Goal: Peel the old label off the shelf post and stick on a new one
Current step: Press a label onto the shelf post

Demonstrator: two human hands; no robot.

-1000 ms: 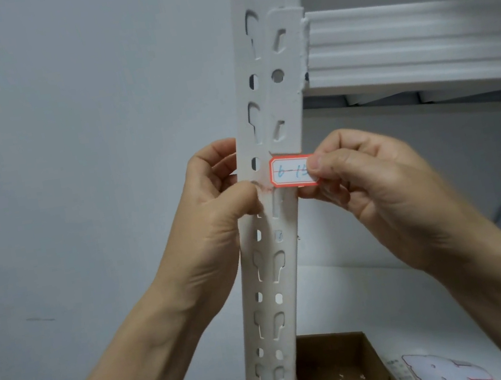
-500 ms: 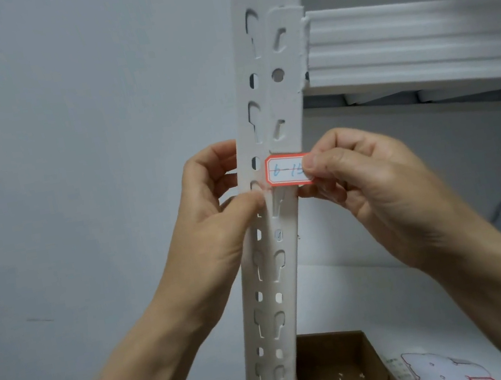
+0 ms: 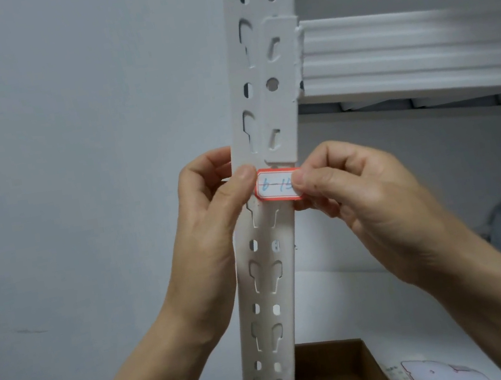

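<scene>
Sticking step: both hands, left hand (image 3: 213, 216) and right hand (image 3: 352, 192), pinch the red-bordered label (image 3: 276, 185) against the shelf post (image 3: 273, 252); next, likely press it flat.

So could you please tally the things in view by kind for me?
Hands: 2, left and right
Label: 1
Post: 1
Box: 1
Total: 5

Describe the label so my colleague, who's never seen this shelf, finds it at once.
Follow the white slotted shelf post down to where the two hands meet. Between their thumbs lies the label, a small white sticker across the post. Its red border and blue handwriting set it apart.
</scene>
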